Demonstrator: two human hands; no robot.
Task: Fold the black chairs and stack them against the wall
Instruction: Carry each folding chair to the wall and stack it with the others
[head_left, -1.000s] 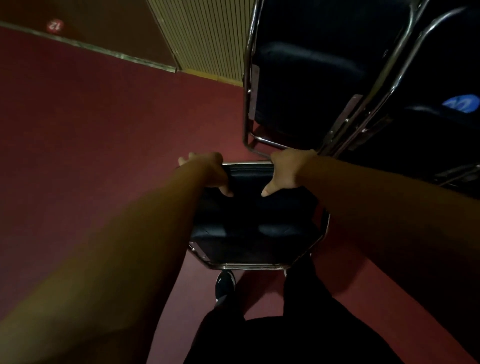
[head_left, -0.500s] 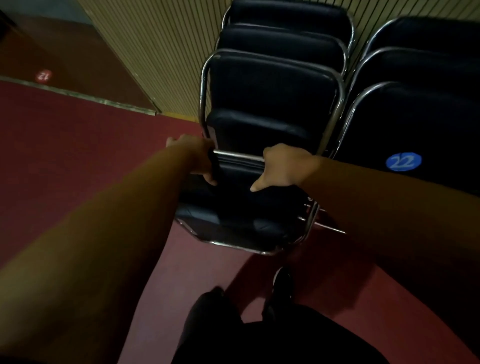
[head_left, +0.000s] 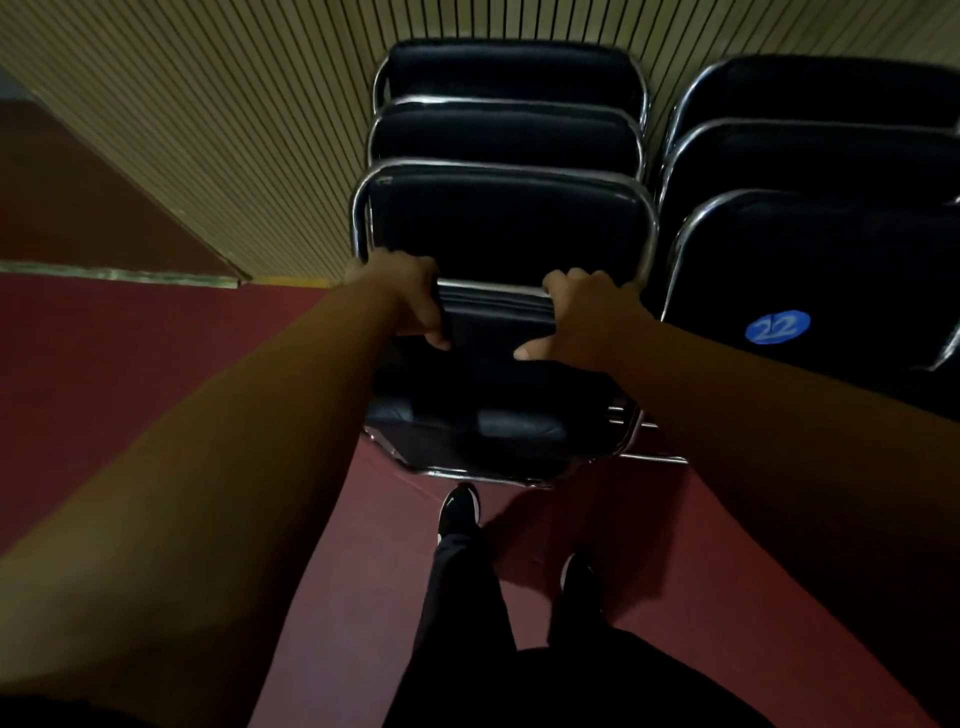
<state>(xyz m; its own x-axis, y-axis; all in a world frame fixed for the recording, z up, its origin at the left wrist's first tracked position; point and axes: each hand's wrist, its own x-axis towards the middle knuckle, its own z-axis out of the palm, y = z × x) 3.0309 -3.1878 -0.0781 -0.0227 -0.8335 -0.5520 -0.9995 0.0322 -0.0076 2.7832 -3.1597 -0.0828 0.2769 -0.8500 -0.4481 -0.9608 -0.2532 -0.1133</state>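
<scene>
Closest to the camera I see black trousers (head_left: 467, 597) and two black shoes with white trim (head_left: 460, 512) on the dark red carpet floor (head_left: 156, 374). Both bare forearms stretch forward from there. The left hand (head_left: 405, 296) is curled over the left end of the top chrome rail (head_left: 493, 288) of a folded black padded chair with a chrome tube frame (head_left: 498, 364), thumb down on its near face. The right hand (head_left: 587, 317) is wrapped round the right end of the same rail, thumb pointing inward across the padding. The chair hangs upright between the hands, just ahead of the shoes; I cannot tell whether its lower edge meets the carpet. It sits close against a row of three folded black chairs (head_left: 509, 228). Just beside that row, to the right, is a second row of black chairs (head_left: 831, 260), the nearest carrying a round blue sticker marked 22 (head_left: 777, 327). Both rows lean on the ribbed beige wall panel (head_left: 234, 130).
</scene>
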